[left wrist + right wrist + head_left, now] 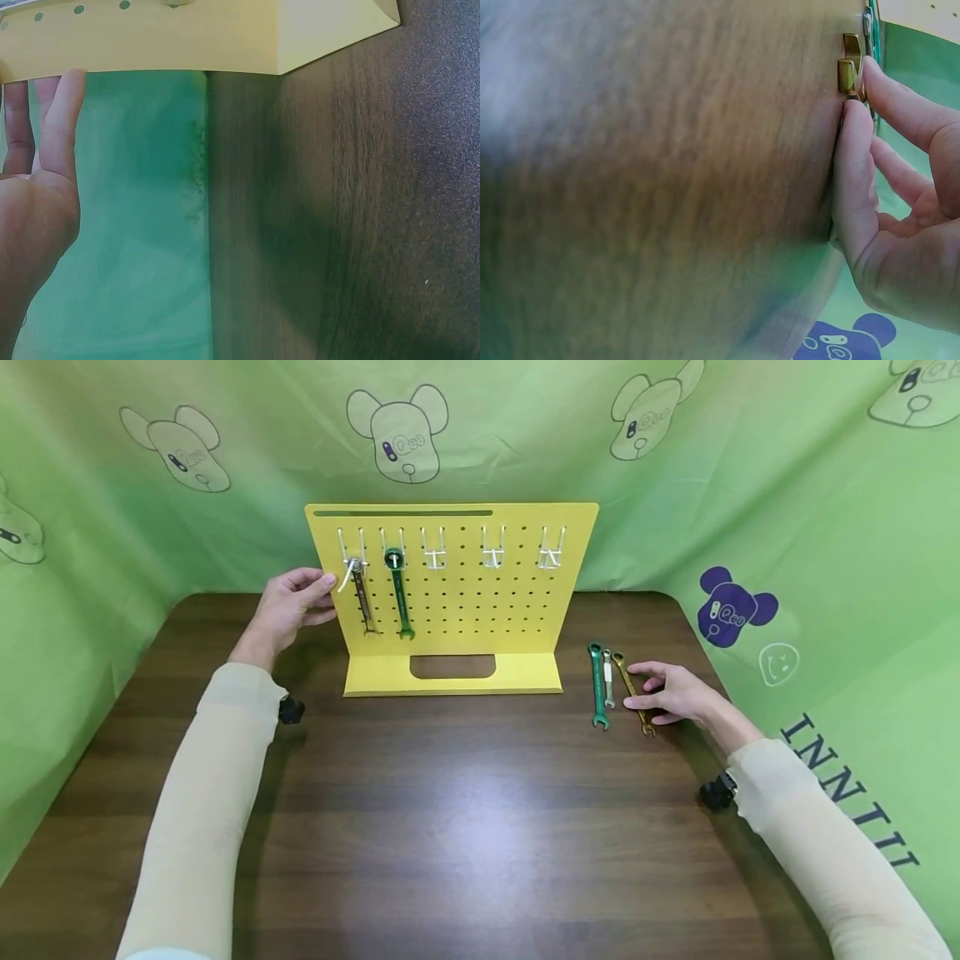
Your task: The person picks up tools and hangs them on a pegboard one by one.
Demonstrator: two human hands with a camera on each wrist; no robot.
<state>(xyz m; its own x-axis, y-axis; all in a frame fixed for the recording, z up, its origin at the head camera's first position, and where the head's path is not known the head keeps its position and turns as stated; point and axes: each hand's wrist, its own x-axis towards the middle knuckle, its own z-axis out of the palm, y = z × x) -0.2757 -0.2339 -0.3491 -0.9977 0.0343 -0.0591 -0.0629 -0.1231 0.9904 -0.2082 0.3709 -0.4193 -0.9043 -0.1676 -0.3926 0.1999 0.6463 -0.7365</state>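
At the left edge of a yellow pegboard (pixel 495 610), my left hand (pixel 288 606) grips the board, thumb on the front and other fingers behind. The left wrist view shows this hand (pixel 37 202) below the board's edge (pixel 187 45). On the right side of the table, my right hand (pixel 675 693) pinches a gold combination wrench (pixel 628 681) between thumb and fingers. In the right wrist view the fingertips are right at the gold wrench's open end (pixel 846 75). Left of it lie a small silver wrench (pixel 608 681) and a green wrench (pixel 597 685).
A dark wrench (pixel 363 597) and a green ratchet wrench (pixel 400 593) hang from the board's two left hooks. Three white hooks, such as the middle one (pixel 492 556), carry nothing. A brown wooden table (pixel 450 827) lies beneath; a green printed curtain (pixel 525 435) surrounds it.
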